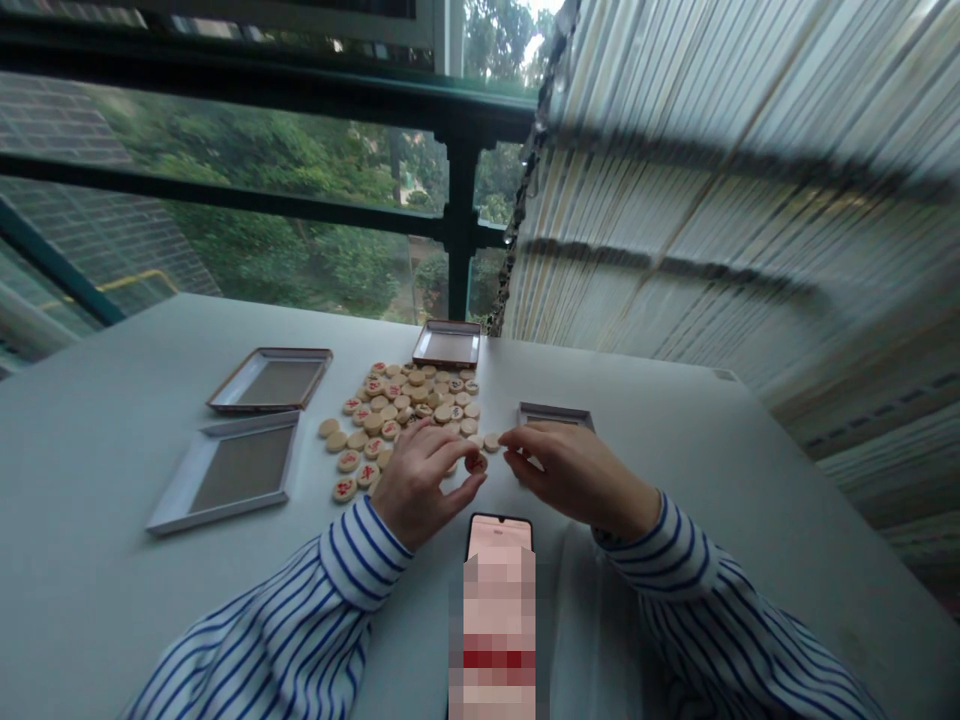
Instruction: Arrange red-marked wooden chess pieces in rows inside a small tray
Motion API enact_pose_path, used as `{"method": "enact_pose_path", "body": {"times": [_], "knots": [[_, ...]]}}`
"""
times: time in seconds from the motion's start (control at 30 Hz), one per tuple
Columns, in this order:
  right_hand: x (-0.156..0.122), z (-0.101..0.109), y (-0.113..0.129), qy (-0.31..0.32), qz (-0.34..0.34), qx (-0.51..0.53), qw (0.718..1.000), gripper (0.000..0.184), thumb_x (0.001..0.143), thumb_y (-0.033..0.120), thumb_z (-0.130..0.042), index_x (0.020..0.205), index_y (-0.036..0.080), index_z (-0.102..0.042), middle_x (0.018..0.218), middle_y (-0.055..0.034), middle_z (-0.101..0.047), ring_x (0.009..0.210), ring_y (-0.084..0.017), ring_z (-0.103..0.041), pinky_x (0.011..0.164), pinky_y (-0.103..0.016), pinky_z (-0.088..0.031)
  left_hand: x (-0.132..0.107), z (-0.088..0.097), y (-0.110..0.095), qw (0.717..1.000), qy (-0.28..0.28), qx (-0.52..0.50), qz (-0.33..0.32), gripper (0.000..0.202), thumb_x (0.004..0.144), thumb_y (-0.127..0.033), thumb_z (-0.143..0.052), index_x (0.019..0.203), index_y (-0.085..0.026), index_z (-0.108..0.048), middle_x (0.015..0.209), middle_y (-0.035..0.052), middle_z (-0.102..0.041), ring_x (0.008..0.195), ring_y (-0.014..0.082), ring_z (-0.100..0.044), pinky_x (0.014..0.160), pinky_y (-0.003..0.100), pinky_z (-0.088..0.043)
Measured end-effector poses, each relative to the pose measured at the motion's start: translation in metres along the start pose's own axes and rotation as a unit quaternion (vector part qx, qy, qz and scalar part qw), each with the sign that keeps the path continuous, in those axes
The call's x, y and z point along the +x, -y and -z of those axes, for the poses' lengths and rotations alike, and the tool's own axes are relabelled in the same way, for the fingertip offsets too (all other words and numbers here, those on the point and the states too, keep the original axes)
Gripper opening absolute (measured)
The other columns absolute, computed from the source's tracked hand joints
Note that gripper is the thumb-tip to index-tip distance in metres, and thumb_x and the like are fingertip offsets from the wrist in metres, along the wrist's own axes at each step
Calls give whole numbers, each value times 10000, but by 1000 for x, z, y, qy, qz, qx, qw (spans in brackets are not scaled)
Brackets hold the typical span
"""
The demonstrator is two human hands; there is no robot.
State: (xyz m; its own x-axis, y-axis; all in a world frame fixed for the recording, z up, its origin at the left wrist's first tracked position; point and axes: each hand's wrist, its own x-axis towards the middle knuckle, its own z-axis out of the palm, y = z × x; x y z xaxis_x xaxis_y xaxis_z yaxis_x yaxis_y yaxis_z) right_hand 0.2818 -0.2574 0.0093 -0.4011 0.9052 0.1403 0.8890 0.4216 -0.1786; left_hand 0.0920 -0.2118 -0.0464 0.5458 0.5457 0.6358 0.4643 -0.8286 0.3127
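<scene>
Between the thumb and fingertips of my left hand (421, 480) is a round wooden Chinese chess piece (475, 462), tilted so its marked face shows. Curved over the table, my right hand (581, 478) has its thumb and index finger slightly apart. Its index fingertip is right beside a blank-side-up chess piece (491, 442); whether it touches is unclear. A loose heap of chess pieces (416, 380) lies beyond my left hand, several showing red characters, others dark ones or plain backs. My left hand hides part of the heap.
Two shallow trays (271, 352) (225, 517) lie at left. Another tray (448, 324) stands behind the heap, and my right hand partly covers a fourth tray's rim (556, 410). A phone (499, 535) lies in front on the white table (112, 420). Windows and a curtain (637, 200) border it.
</scene>
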Motion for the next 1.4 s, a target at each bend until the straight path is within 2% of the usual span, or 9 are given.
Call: {"method": "enact_pose_path", "body": {"times": [0.23,0.43,0.67,0.83,1.03,1.4], "knots": [[-3,3,1,-50,-25,49,997,208,849,211,-428,970,172,-593,883,-60,-641,787,-132,-571,709,-246,-400,3,-2,-4,1000,-20,-7,-8,132,742,-228,-579,871,-201,-586,774,26,-638,784,184,-575,865,408,-404],[-1,-4,-1,-69,-40,137,987,165,837,251,-467,889,174,-604,792,-29,-640,698,-110,-559,638,-225,-400,2,-6,-7,999,-34,-18,-3,148,739,-222,-585,886,-197,-582,792,29,-637,813,186,-568,865,409,-406],[1,-10,-3,-55,-38,222,973,155,827,249,-487,852,165,-615,743,-14,-640,641,-87,-547,580,-204,-386,-2,-11,-7,999,-24,-39,12,180,747,-217,-578,919,-193,-536,822,34,-632,836,195,-570,856,417,-412],[0,-11,-2,-45,-46,227,972,184,830,295,-493,861,170,-624,735,-13,-636,639,-87,-543,571,-205,-377,-4,-14,-7,998,-52,-41,16,227,728,-225,-598,934,-195,-510,837,36,-623,857,198,-572,868,416,-416],[0,-12,-2,-39,-52,229,971,183,836,288,-491,865,175,-633,729,-7,-643,628,-78,-541,570,-200,-371,-4,-14,-8,998,-36,-55,5,187,732,-209,-589,906,-197,-522,836,34,-627,832,189,-575,852,401,-428],[1,-12,-4,-25,-40,262,964,196,834,277,-495,848,172,-659,709,-7,-639,614,-76,-531,559,-197,-367,-6,-16,-8,997,-38,-68,8,221,742,-218,-589,949,-198,-514,884,51,-619,883,203,-564,830,396,-447]]}}
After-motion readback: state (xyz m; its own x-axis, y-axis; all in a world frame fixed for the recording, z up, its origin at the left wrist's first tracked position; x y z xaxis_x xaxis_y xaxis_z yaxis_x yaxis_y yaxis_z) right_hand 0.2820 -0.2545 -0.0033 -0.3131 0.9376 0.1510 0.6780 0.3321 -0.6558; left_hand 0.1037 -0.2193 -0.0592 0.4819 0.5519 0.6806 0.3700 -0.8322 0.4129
